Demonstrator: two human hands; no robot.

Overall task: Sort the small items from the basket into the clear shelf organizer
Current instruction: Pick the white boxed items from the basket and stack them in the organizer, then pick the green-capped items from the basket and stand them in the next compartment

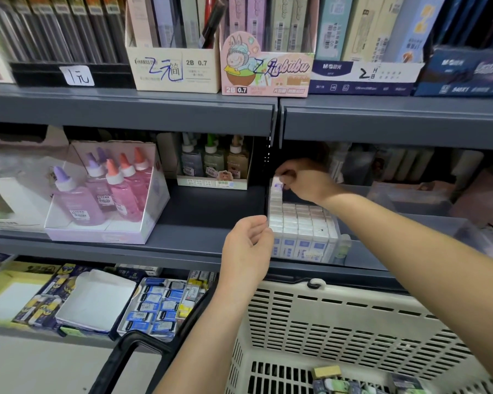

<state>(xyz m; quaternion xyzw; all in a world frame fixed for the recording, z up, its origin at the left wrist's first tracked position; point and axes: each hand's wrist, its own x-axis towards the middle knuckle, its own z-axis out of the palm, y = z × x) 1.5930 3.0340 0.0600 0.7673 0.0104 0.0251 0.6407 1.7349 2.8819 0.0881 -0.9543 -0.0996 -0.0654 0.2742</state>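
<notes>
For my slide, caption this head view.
Right hand pinches a small packet at the clear organizer, left hand holding its corner.

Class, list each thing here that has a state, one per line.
left hand: holds the front corner of the clear organizer.
right hand: pinches a small white packet at the organizer's back.
clear organizer: mostly filled with packets.
basket: a few items at its bottom.

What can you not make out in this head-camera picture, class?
Head view:
1. The small item in the right hand: mostly covered by fingers, print too small.
2. The basket contents: cut off by the bottom edge, uncountable.
3. The clear organizer rear rows: hidden behind the right hand.
</notes>
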